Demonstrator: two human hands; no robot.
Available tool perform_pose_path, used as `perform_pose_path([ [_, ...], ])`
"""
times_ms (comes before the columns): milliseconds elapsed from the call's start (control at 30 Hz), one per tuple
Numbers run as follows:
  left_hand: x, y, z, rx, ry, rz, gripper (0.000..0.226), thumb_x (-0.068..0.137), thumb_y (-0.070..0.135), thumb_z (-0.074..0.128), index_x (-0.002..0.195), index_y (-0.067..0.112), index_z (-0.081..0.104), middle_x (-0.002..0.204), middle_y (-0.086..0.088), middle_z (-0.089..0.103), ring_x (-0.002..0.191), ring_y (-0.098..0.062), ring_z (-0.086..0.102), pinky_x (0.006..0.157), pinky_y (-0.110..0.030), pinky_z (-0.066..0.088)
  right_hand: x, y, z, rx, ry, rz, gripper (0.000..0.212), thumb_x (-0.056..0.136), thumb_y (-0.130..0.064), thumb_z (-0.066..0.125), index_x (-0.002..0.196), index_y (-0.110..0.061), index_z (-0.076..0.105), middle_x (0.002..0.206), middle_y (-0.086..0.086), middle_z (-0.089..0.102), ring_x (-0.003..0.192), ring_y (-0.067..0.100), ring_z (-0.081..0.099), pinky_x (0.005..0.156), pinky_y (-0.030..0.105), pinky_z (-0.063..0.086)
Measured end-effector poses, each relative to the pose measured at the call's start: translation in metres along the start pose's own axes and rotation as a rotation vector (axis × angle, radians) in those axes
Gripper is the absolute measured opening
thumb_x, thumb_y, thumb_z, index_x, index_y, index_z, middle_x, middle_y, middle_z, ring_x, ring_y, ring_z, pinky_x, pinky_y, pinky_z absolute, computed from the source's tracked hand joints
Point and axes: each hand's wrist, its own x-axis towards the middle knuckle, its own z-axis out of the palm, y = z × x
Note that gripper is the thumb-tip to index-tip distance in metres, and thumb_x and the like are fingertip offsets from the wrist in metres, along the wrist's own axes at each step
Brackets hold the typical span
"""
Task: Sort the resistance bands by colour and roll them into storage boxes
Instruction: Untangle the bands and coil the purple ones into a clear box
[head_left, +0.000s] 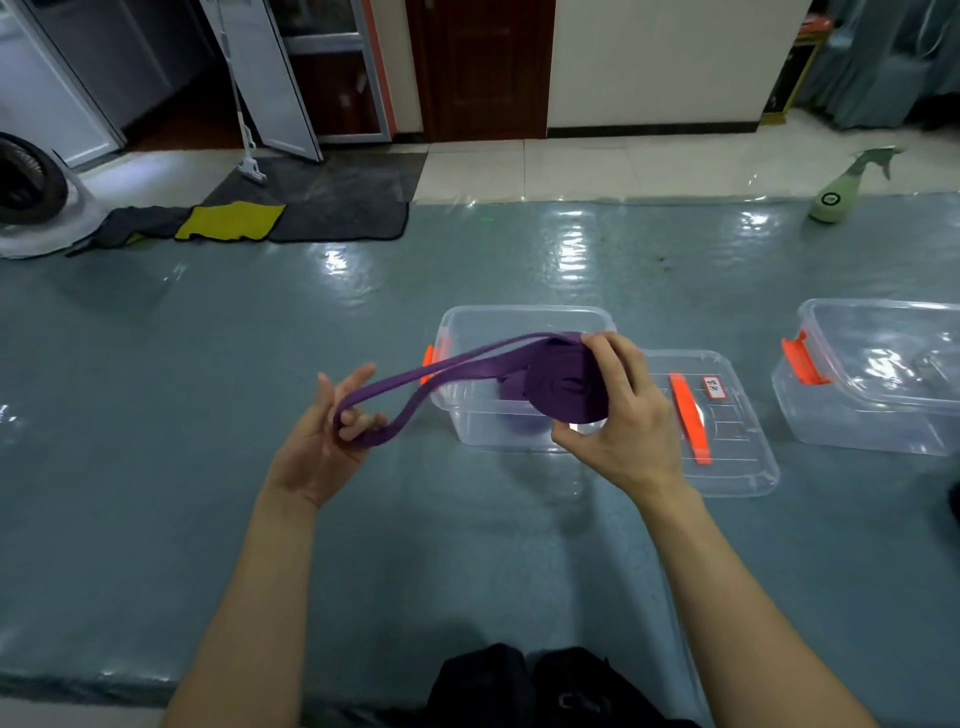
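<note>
Grip: your right hand (615, 415) holds the rolled part of the purple band (563, 384), fingers on top, thumb below.
Left hand: your left hand (332, 441) is open, palm up, and the band's loose loop hangs round its fingers (not squeezed).
Band: it stretches from 9 o'clock to 3 o'clock, in the air in front of the clear box (519, 322).
Box: open, with something purple inside.
Lid: the lid (727, 431) lies at the box's 3 o'clock, touching it.
Second box: another clear box (872, 374) sits farther off at 3 o'clock.
</note>
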Motion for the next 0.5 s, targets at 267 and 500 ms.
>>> perform_pose_path([
  [267,-0.023,0.001,-0.012,0.874,0.271,-0.115,0.028,0.111,0.035,0.062,0.108,0.015,0.082,0.109,-0.003,0.082,0.120,-0.031,0.073,0.112,-0.046,0.053,0.011,-0.034,0.008,-0.066,-0.037,-0.293,0.088,0.072,-0.027,0.085,0.154,-0.018,0.052,0.154,0.013,0.058,0.113,0.034,0.072,0.095,0.043,0.058],
  [500,-0.041,0.038,0.095,1.101,-0.239,0.299,0.066,0.079,0.052,0.094,0.136,0.025,0.073,0.133,0.007,0.078,0.128,-0.012,0.072,0.112,-0.024,0.053,0.025,-0.054,0.006,-0.041,-0.123,-0.488,0.074,0.091,-0.037,0.077,0.156,-0.022,0.045,0.158,0.016,0.056,0.099,0.041,0.072,0.075,0.051,0.063],
])
